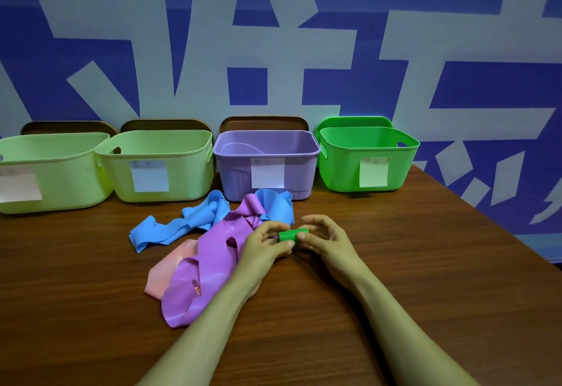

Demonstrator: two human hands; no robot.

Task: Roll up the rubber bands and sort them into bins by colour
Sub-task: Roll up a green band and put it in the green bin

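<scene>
**Green roll pinched tight, bin waits at far right**

Both hands meet over the table (pixel 425 264), and the green roll (pixel 292 234) sits between them, just off the wood, near the heap of loose bands. The left hand (pixel 267 244) curls its fingers and thumb round the roll's left end. The right hand (pixel 327 242) pinches the right end between thumb and fingertips, the other fingers arched above. It looks wound and ready to go.

Now the danger. Rubber wants to spring, so if either pinch slackens in the handover to one hand, that roll could unwind. The green bin (pixel 340 166) stands well apart, at the far right of the row, so a loose one-handed carry risks a drop. The left forearm lies across the purple band (pixel 209 267), and a quick lift might drag it along.

The count: four bins. Two are pale green (pixel 70 172) (pixel 182 172), one is the purple bin (pixel 234 172), one is green. Each wears one paper label, four in all, the writing too faint to read, so the twin pale bins could get mixed up later. One green roll. Loose: one purple band, one pink band (pixel 170 267), and blue band (pixel 182 224) showing in two patches, one strip or two I cannot tell.
</scene>
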